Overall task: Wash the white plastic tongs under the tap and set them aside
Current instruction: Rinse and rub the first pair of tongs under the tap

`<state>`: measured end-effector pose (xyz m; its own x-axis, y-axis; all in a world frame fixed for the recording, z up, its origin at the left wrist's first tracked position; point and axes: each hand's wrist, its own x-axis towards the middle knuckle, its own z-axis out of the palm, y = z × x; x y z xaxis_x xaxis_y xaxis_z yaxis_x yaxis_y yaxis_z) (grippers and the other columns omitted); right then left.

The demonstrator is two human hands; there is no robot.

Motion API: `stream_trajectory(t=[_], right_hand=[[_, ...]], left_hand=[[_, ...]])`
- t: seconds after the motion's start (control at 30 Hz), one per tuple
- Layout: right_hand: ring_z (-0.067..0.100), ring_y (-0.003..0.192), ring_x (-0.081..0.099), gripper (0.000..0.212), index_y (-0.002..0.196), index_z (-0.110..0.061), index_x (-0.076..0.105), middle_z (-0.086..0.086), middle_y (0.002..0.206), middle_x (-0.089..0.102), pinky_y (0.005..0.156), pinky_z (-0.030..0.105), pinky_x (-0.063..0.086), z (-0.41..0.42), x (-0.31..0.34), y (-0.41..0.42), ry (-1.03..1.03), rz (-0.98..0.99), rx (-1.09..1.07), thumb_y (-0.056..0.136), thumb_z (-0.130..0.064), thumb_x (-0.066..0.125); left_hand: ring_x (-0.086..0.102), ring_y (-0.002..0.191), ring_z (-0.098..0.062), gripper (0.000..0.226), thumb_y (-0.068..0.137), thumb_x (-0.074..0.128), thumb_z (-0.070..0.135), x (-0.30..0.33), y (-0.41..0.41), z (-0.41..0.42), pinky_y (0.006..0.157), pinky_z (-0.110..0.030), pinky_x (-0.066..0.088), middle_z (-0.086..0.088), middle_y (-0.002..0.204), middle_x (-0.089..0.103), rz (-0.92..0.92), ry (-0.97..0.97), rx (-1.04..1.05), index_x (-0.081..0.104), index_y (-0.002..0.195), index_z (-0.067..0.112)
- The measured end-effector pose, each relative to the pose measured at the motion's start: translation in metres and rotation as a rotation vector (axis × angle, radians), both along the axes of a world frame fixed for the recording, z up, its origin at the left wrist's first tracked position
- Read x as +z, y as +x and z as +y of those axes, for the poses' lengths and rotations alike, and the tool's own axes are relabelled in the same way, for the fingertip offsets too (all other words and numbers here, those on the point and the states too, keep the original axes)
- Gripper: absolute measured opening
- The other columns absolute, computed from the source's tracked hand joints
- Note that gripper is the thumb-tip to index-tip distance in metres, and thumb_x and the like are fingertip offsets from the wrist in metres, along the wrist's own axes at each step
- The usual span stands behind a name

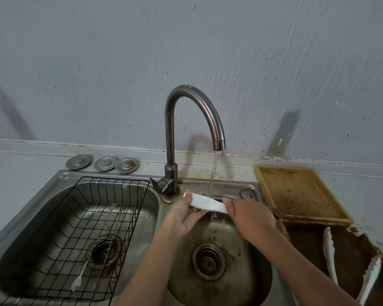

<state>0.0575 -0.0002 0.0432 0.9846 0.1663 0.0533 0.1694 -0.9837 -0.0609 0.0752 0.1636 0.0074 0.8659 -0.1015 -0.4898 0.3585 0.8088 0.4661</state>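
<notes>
White plastic tongs lie level over the right sink basin, and both hands hold them. My left hand grips their left end. My right hand closes over their right end and hides it. Water runs from the curved metal tap straight down onto the middle of the tongs. A second pair of white tongs lies on a dark wooden tray to the right of the sink.
A black wire rack with thin metal utensils fills the left basin. Three metal sink plugs lie behind it on the counter. A pale wooden tray stands at the right.
</notes>
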Motion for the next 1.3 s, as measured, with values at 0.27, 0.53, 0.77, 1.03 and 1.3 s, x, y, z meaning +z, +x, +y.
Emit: stream_trajectory(t=[0.27,0.53,0.77,1.03,1.3], right_hand=[[0.008,0.08,0.055,0.039,0.106,-0.023,0.049,-0.009,0.093,0.055,0.062,0.023,0.047,-0.006,-0.007,-0.008,0.062,-0.156,0.039,0.092,-0.054,0.028],[0.003,0.077,0.05,0.033,0.105,-0.024,0.049,-0.011,0.096,0.058,0.062,0.018,0.041,-0.02,-0.002,-0.009,0.076,-0.207,0.064,0.093,-0.05,0.033],[0.008,0.069,0.059,0.042,0.086,-0.024,0.055,-0.007,0.08,0.061,0.065,0.028,0.054,-0.01,0.014,0.005,0.058,-0.083,0.109,0.092,-0.056,0.028],[0.002,0.063,0.067,0.017,0.085,-0.034,0.068,-0.013,0.095,0.064,0.053,0.017,0.055,0.006,0.056,0.026,0.715,0.332,0.285,0.079,-0.018,0.071],[0.002,0.073,0.066,0.016,0.082,-0.025,0.065,-0.009,0.076,0.07,0.068,0.026,0.056,0.035,0.038,0.025,0.852,-0.056,0.27,0.073,-0.034,0.073]], left_hand=[[0.071,0.09,-0.025,0.019,0.092,0.044,0.006,-0.001,-0.003,0.003,0.084,-0.046,0.056,-0.009,0.096,0.074,-0.304,-0.173,0.131,0.055,0.108,0.006],[0.069,0.09,-0.018,0.021,0.09,0.05,0.011,0.005,-0.005,0.01,0.078,-0.028,0.057,-0.006,0.095,0.074,-0.562,0.401,-0.051,0.064,0.105,0.006],[0.063,0.097,-0.027,0.02,0.096,0.045,0.014,-0.012,-0.008,0.014,0.074,-0.029,0.059,-0.019,0.103,0.063,-0.417,0.564,0.046,0.06,0.102,0.004],[0.065,0.063,-0.028,0.028,0.097,0.046,0.016,-0.032,-0.015,0.009,0.037,-0.026,0.054,-0.025,0.084,0.06,0.217,0.065,0.062,0.052,0.106,-0.01],[0.069,0.05,-0.029,0.022,0.093,0.051,0.007,-0.046,-0.024,-0.004,0.046,-0.035,0.058,-0.029,0.066,0.068,0.324,-0.198,-0.023,0.06,0.095,-0.014]])
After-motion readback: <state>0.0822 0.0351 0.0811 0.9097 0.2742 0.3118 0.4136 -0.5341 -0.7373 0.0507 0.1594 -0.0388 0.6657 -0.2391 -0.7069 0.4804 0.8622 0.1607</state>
